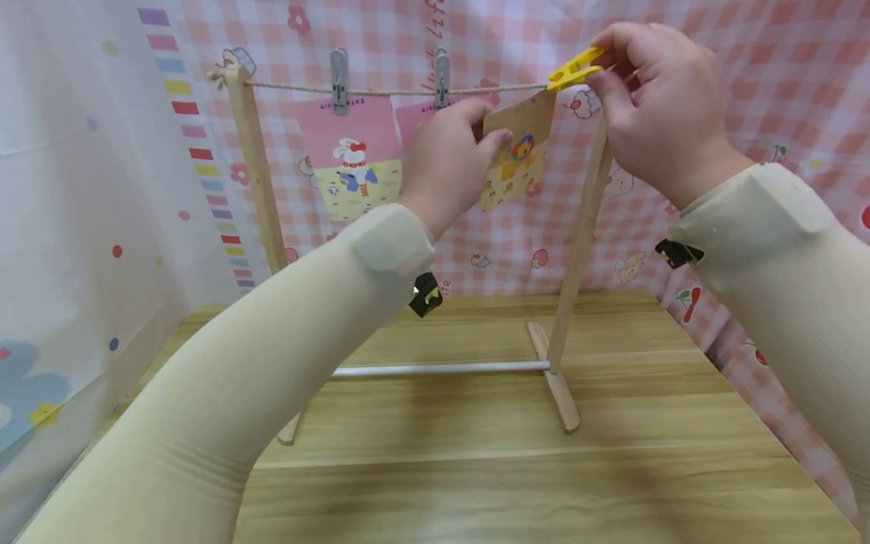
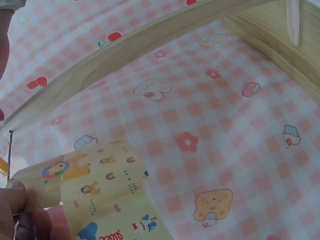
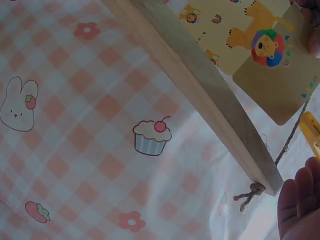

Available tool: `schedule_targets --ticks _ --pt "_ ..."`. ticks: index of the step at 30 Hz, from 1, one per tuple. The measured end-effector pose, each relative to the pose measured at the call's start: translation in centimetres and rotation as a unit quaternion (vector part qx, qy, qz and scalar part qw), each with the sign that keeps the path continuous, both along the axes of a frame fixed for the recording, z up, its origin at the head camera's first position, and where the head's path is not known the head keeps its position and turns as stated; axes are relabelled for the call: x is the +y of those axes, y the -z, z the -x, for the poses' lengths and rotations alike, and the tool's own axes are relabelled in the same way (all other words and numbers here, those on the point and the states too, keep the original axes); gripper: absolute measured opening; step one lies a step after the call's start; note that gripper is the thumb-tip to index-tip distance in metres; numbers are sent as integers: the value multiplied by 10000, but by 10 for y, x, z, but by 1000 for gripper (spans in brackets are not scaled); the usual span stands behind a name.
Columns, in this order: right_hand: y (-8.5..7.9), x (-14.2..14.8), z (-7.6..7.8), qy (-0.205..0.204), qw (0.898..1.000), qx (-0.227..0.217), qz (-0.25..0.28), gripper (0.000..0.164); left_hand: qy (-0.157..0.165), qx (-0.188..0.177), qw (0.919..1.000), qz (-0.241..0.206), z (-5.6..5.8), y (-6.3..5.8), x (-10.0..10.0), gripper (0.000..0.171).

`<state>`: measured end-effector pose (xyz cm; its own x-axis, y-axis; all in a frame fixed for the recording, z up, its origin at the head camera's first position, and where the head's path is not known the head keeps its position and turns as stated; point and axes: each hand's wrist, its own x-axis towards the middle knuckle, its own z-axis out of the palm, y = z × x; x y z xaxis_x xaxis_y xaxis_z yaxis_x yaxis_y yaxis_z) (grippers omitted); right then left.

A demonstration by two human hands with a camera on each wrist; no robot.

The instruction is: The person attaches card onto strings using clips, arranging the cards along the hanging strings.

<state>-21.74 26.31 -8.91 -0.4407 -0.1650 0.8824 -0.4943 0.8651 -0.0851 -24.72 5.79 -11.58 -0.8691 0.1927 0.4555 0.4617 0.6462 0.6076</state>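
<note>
My left hand point(image 1: 448, 162) pinches the left edge of a brown-and-yellow lion card point(image 1: 519, 177), held just below the rope point(image 1: 285, 87). With thumb and fingers, my right hand point(image 1: 669, 98) grips the handle ends of a yellow clothespin point(image 1: 569, 72), whose tip is at the rope and the card's upper right corner. Farther left hangs a pink-and-yellow rabbit card point(image 1: 350, 162) under a grey clothespin point(image 1: 339, 79). A second grey clothespin point(image 1: 442, 75) sits over another pink card point(image 1: 416, 117), mostly hidden behind my left hand. The right wrist view shows the lion card point(image 3: 267, 55) beside the yellow clothespin point(image 3: 311, 130).
The rope runs between a left wooden post point(image 1: 257, 166) and a right wooden post point(image 1: 578, 257) of a stand. A white rod point(image 1: 442, 369) joins the posts low down, above the wooden table point(image 1: 476, 483). Pink checked cloth point(image 1: 489, 261) hangs behind.
</note>
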Motion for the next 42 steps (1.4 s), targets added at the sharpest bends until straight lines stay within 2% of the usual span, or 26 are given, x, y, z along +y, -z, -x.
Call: schedule_targets --ticks 5,15,28,42 --pt "-3 0 2 51 9998 -95 -168 26 -108 -40 9999 85 2 -2 3 31" --pt "-5 2 4 91 9986 -384 -340 24 5 -317 9994 111 1 -1 5 34" --pt "-7 3 4 32 9974 -449 -569 22 73 -279 9993 -250 3 3 6 30" --pt "-7 1 2 3 9953 -673 -695 23 48 -94 9997 -224 9 5 8 32"
